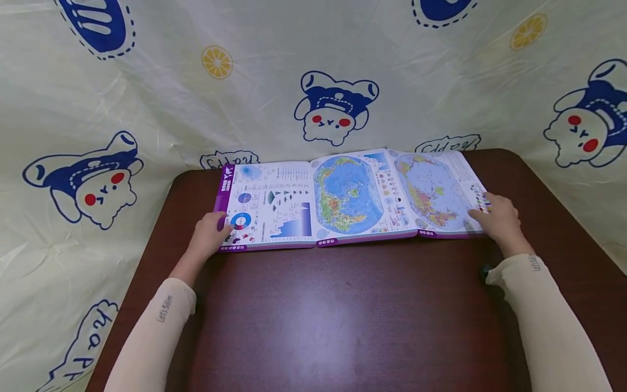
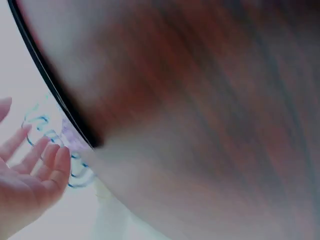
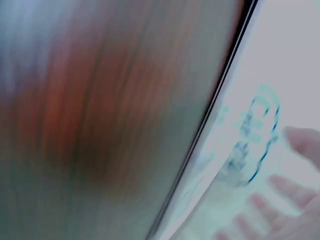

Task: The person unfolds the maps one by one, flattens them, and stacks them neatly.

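In the head view a purple-edged fold-out world map (image 1: pixel 348 190) lies spread across the far part of the table, in three joined panels. My left hand (image 1: pixel 208 234) holds its left panel by the near outer corner, thumb over the page. At the opposite end my right hand (image 1: pixel 499 220) grips the right panel's edge, its thumb lying on the printed face. Fingers beneath or behind the panels are hidden. Both wrist views are blurred and do not show the map; there, the fingers of the left hand (image 2: pixel 37 180) and right hand (image 3: pixel 285 200) appear loosely spread.
The dark brown table (image 1: pixel 333 310) has rounded far corners. Behind it hangs a pale cloth (image 1: pixel 264 109) printed with cartoon bears and orange slices. A small dark object (image 1: pixel 485 272) shows by the right sleeve cuff.
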`<action>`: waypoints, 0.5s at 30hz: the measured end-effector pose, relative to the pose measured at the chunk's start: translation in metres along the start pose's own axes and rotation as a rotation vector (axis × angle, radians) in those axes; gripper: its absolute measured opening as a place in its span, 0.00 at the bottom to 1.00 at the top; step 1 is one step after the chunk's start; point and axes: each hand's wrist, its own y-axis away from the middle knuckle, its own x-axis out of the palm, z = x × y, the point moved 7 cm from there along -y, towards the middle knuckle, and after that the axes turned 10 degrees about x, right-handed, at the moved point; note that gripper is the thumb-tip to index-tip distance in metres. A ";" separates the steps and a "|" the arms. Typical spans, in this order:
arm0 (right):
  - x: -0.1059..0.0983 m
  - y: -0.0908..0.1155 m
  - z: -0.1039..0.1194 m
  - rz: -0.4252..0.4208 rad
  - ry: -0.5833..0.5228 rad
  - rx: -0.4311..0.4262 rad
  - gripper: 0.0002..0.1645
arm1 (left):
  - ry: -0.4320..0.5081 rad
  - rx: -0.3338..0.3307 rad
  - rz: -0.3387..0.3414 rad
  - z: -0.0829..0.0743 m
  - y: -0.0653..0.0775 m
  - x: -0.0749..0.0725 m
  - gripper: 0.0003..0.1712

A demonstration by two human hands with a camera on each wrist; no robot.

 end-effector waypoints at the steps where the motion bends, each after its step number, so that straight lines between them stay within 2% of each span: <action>1: 0.003 0.003 0.012 -0.006 -0.007 -0.086 0.40 | -0.024 0.059 0.025 -0.008 -0.001 0.004 0.28; 4: 0.017 0.017 0.045 0.035 0.003 -0.319 0.35 | -0.107 0.242 0.091 -0.031 -0.002 0.014 0.31; 6: 0.029 0.027 0.062 0.100 0.033 -0.418 0.37 | -0.160 0.349 0.130 -0.044 -0.001 0.022 0.33; 7: 0.036 0.032 0.069 0.148 0.045 -0.447 0.39 | -0.180 0.382 0.153 -0.049 0.000 0.026 0.34; 9: 0.050 0.041 0.078 0.232 0.101 -0.475 0.45 | -0.220 0.430 0.204 -0.057 0.003 0.034 0.37; 11: 0.062 0.048 0.085 0.292 0.154 -0.504 0.47 | -0.253 0.441 0.258 -0.060 0.005 0.040 0.39; 15: 0.078 0.056 0.090 0.325 0.270 -0.560 0.44 | -0.308 0.445 0.308 -0.062 0.009 0.048 0.38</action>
